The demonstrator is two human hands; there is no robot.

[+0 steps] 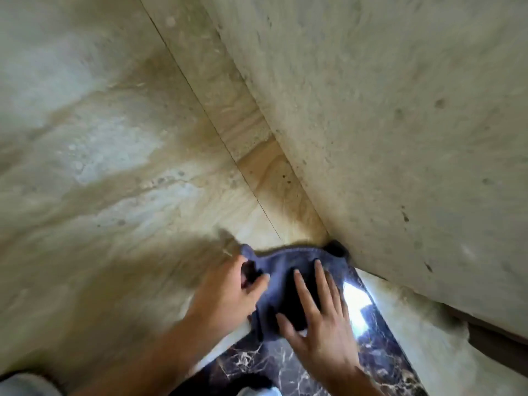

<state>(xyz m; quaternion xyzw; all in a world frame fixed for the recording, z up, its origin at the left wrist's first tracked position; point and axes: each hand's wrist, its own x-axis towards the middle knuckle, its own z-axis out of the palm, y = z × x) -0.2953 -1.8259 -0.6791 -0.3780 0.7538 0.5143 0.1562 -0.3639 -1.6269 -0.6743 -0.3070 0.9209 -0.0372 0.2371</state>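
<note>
A dark blue cloth (285, 264), soft and nubbly, lies rumpled under both hands. The left hand (228, 292) grips its bunched edge, fingers curled round the fabric. The right hand (320, 318) presses flat on it, fingers straight and spread (thumb out too). Beyond the fingertips runs a glossy beige veined floor (114, 167). Behind the right palm lies a dark marble strip (257, 364) with white veins. Right of the fingers rises a rough pitted wall (400, 110).

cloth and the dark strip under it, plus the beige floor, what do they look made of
The cloth: soft fabric, perhaps terry, matte blue-grey; it bunches and shows a stitched hem. The dark strip: polished marble or marble-look tile, with white veins and bright glare. The beige floor: likely stone or tile, smooth, with cloudy banding and a thin joint.
</note>
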